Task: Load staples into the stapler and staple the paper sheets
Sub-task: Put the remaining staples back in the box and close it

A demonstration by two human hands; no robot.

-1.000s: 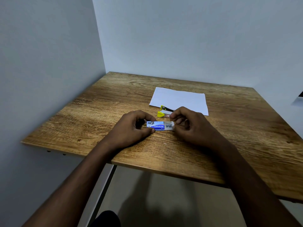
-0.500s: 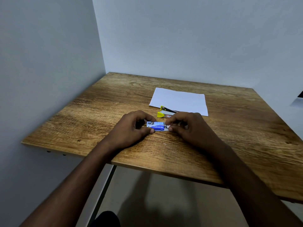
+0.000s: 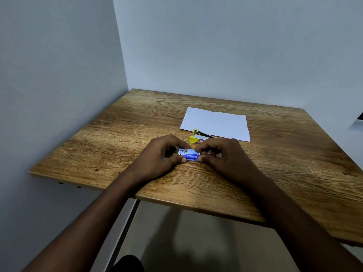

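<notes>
A small blue and white staple box [image 3: 189,154] rests on the wooden table [image 3: 110,138] between my hands. My left hand [image 3: 159,157] pinches its left end with thumb and fingers. My right hand [image 3: 225,158] grips its right end, fingers curled over the top and thumb at the near edge. Just behind the hands lies a yellow and black stapler [image 3: 199,136], standing open, partly hidden by my right hand. The white paper sheets [image 3: 216,122] lie flat behind the stapler.
The table stands in a corner, with a wall close on the left and another behind. Its near edge is just below my forearms. A dark shape [image 3: 360,115] shows at the right wall.
My right hand has slid left along the staple box, covering more of its right end. The left hand and the box stay in place.
</notes>
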